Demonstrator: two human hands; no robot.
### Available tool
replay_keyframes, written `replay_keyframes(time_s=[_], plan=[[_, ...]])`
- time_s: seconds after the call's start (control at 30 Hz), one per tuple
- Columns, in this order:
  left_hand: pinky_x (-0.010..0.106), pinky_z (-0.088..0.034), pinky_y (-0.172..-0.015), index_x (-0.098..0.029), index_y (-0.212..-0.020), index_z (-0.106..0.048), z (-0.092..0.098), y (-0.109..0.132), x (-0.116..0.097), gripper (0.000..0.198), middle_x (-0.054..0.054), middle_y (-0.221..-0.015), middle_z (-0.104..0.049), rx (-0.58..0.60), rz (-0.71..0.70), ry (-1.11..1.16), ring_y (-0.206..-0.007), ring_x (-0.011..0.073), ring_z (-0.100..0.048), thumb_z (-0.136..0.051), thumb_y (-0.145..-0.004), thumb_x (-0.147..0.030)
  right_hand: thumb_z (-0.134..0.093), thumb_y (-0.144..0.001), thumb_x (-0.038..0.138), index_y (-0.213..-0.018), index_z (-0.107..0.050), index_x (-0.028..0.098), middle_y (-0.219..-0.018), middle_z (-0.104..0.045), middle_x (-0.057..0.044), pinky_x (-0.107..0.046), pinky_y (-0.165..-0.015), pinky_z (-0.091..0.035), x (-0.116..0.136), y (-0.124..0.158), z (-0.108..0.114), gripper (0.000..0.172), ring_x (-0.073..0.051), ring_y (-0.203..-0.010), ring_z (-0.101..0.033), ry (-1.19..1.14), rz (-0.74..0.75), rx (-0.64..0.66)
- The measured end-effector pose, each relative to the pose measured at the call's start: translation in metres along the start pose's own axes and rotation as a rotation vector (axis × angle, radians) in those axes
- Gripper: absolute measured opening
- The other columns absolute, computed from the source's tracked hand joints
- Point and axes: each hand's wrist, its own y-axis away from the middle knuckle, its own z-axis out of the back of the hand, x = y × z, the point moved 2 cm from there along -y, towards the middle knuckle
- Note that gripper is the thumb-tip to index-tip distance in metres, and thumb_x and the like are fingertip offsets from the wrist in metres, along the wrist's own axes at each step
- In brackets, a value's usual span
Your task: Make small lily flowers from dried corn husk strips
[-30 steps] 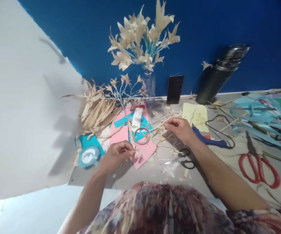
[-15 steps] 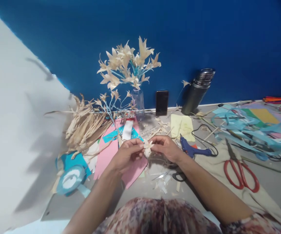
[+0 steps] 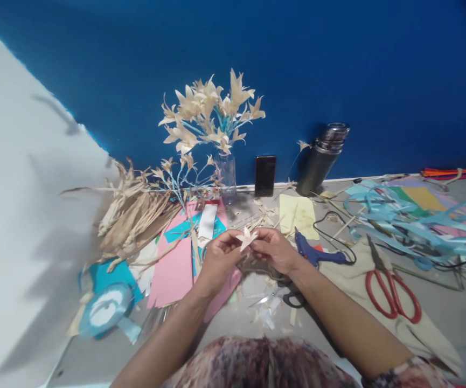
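Between my two hands is a small cream husk flower (image 3: pixel 247 237) with pointed petals. My left hand (image 3: pixel 223 256) pinches it from the left, and the fingers of my right hand (image 3: pixel 273 249) close on its right side. The fingertips partly hide its base. Under and beside my left hand lie pink sheets (image 3: pixel 172 272). A blue glue gun (image 3: pixel 317 252) rests just right of my right hand. Small scissors with black handles (image 3: pixel 293 298) lie below the hands among pale scraps (image 3: pixel 270 312).
Behind stand a clear vase (image 3: pixel 227 180) of husk flowers (image 3: pixel 212 108), a phone (image 3: pixel 265 176) and a steel flask (image 3: pixel 324 159). Dried husks (image 3: pixel 131 215) and a blue ribbon roll (image 3: pixel 106 310) lie left. Red-handled scissors (image 3: pixel 392 291), a cloth (image 3: pixel 349 280) and blue ribbons (image 3: pixel 398 221) lie right.
The flower has turned in my fingers, and its petals now spread more openly toward me. Both hands stay on it. The view has shifted slightly.
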Motion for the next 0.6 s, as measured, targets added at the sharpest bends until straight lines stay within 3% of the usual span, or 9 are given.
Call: replay_keyframes(time_s=[0.17,0.33,0.5,0.6], plan=[[0.022,-0.045,-0.059,-0.016,-0.08,-0.068,0.001,-0.003,0.003,0.033,-0.002,-0.068,-0.065,-0.047,0.055,0.066,-0.057,0.0094,-0.056,-0.09,-0.057,-0.025,-0.088,-0.061,0.038,-0.072,-0.064,0.015,-0.054,-0.056,0.005,-0.018,-0.043,-0.033,0.001,0.001,-0.004,0.035,-0.006,-0.043,-0.043,0.032,-0.005,-0.019],[0.017,-0.035,-0.047,-0.014,-0.074,-0.062,-0.001,-0.003,0.0,0.031,-0.004,-0.061,-0.056,0.02,0.161,0.246,-0.051,0.0056,-0.047,-0.089,-0.06,-0.022,-0.087,-0.064,0.038,-0.076,-0.066,0.015,-0.058,-0.057,0.004,-0.019,-0.043,-0.034,0.006,0.003,-0.007,0.034,-0.006,-0.045,-0.043,0.128,0.049,-0.077],[0.016,-0.037,-0.049,-0.013,-0.077,-0.061,0.005,-0.005,-0.003,0.025,0.002,-0.083,-0.061,0.06,0.275,0.484,-0.062,0.0057,-0.049,-0.084,-0.068,-0.017,-0.08,-0.073,0.046,-0.075,-0.067,0.014,-0.06,-0.056,0.004,-0.02,-0.044,-0.03,0.011,0.007,-0.01,0.034,-0.006,-0.046,-0.04,0.224,0.098,-0.084],[0.016,-0.037,-0.049,-0.014,-0.079,-0.062,0.011,-0.006,-0.005,0.022,0.001,-0.084,-0.059,0.038,0.282,0.543,-0.062,0.0057,-0.047,-0.082,-0.071,-0.017,-0.075,-0.077,0.048,-0.079,-0.069,0.014,-0.057,-0.053,0.004,-0.02,-0.043,-0.026,0.01,0.01,-0.012,0.035,-0.006,-0.045,-0.037,0.283,0.074,-0.028]])
